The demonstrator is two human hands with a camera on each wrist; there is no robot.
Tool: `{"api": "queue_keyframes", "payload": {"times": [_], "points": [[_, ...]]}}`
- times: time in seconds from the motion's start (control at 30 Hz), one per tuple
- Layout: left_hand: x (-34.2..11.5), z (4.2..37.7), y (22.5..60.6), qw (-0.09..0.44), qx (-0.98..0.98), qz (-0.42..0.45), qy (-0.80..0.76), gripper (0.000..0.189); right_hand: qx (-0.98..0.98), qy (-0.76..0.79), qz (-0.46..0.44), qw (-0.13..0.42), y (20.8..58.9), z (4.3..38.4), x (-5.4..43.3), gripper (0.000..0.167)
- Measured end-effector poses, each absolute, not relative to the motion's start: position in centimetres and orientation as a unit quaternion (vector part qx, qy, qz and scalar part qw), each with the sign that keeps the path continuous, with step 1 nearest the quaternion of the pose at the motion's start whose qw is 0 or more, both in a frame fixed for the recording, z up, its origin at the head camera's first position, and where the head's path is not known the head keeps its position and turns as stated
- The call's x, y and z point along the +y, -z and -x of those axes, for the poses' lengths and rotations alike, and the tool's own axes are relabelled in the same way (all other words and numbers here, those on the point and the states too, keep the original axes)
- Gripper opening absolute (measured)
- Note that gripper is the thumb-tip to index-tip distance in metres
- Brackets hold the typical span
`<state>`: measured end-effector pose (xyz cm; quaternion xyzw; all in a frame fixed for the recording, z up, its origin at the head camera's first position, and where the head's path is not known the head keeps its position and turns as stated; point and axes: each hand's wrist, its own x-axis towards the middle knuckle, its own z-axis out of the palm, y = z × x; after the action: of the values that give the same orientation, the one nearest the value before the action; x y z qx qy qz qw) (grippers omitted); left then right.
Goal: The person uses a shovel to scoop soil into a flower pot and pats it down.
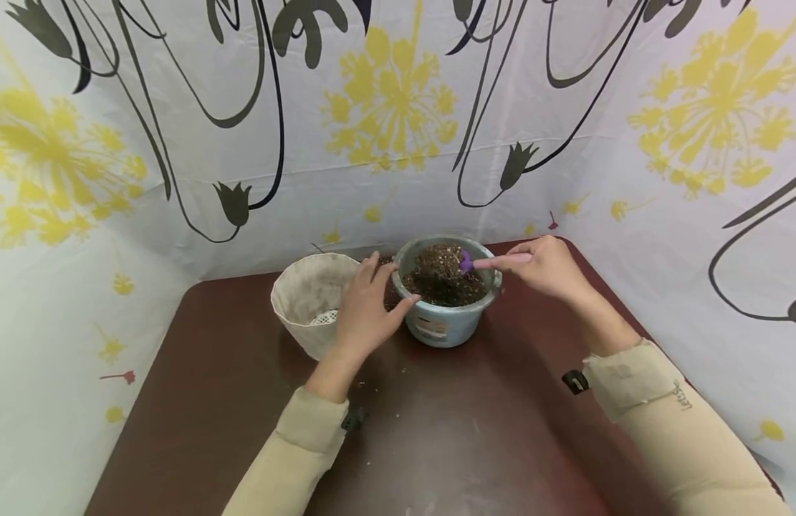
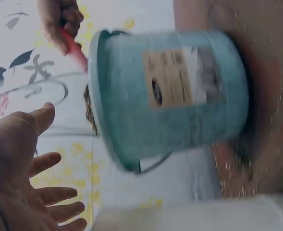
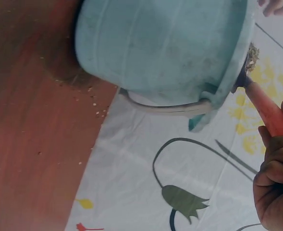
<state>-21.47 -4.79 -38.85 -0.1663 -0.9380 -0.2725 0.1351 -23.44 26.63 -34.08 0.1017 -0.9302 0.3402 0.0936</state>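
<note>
A blue-green bucket [image 1: 444, 328] full of dark soil mix [image 1: 456, 288] stands near the back of the table. My right hand [image 1: 547, 269] grips the pink handle of a small garden trowel [image 1: 504, 261] over the bucket's right rim. Its purple head sits at the soil, partly covered by a heap of mix. My left hand [image 1: 367, 309], fingers spread and holding nothing, hovers between the bucket and a whitish planter [image 1: 294, 294]. The left wrist view shows that hand [image 2: 30, 178] beside the bucket's rim. Perforations show in the planter's bottom.
The dark red table [image 1: 230, 401] carries scattered crumbs of soil between and in front of the containers. A white cloth with a floral print [image 1: 398, 193] hangs close behind and at both sides. The bucket's carrying handle [image 3: 170, 109] hangs down at its side.
</note>
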Motion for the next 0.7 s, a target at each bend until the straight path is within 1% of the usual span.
{"api": "queue_keyframes", "payload": {"times": [0.1,0.33,0.4,0.53,0.7], "points": [[-6.9,21.6,38.4,0.142,-0.946,0.149,0.251,0.070,-0.929,-0.344,-0.108,0.087,33.4,23.8,25.9,0.016],[-11.9,21.1,38.5,0.150,-0.953,0.113,0.237,0.074,-0.925,-0.343,-0.136,0.095,32.1,24.8,24.0,0.019],[-13.1,20.7,38.6,0.151,-0.955,0.103,0.233,0.076,-0.924,-0.346,-0.137,0.083,31.7,25.1,23.3,0.024],[-15.2,19.8,39.3,0.156,-0.956,0.089,0.232,0.081,-0.920,-0.364,-0.134,0.058,31.2,25.7,21.0,0.025],[-17.5,18.5,40.8,0.168,-0.955,0.058,0.238,0.084,-0.904,-0.401,-0.148,0.017,31.3,26.3,17.2,0.019]]}}
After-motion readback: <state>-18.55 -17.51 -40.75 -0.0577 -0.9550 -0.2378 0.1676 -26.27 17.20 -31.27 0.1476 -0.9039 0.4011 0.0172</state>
